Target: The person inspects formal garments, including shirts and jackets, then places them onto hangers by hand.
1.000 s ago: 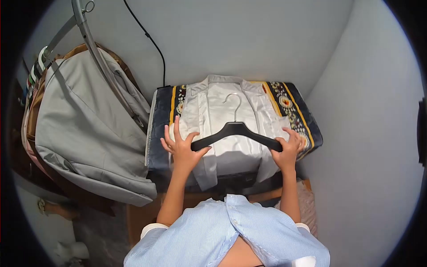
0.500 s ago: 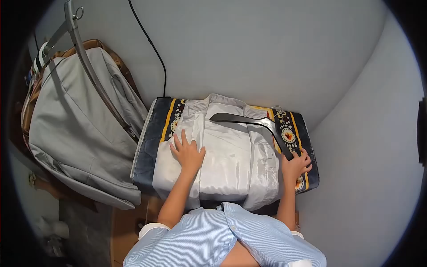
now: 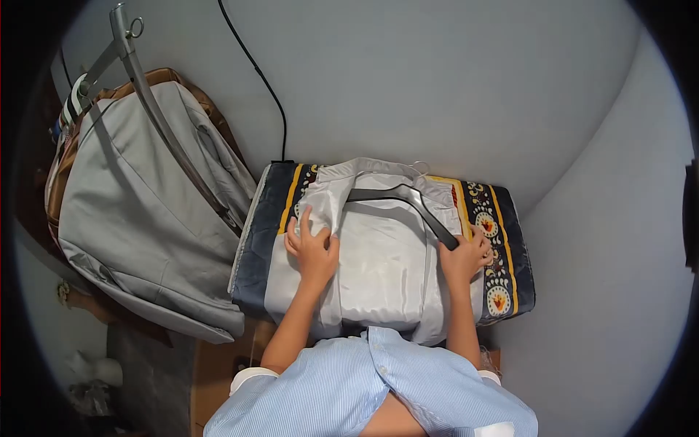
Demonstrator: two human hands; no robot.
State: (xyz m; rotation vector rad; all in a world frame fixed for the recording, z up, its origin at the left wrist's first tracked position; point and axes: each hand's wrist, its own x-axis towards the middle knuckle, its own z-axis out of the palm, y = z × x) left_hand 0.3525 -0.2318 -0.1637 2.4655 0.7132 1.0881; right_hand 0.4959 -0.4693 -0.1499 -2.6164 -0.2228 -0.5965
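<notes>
A dark clothes hanger [image 3: 429, 216] lies across a shiny silvery-white garment [image 3: 382, 269] spread out in front of me. My right hand [image 3: 464, 258] is closed around the hanger's right arm. The far end of its left arm is hidden under the garment's left shoulder. My left hand [image 3: 314, 251] has curled fingers gripping the fabric on the garment's left side. A thin metal hook [image 3: 420, 167] shows behind the collar.
The garment lies on a dark patterned quilted cover [image 3: 499, 255] against the grey wall [image 3: 466, 87]. On the left, grey clothing [image 3: 138, 211] hangs from a curved metal rack [image 3: 164, 124]. A black cable [image 3: 262, 76] runs down the wall.
The hanger has shifted left, and its left tip has gone under the garment's shoulder. My left hand has closed on the fabric. My right hand has moved left with the hanger.
</notes>
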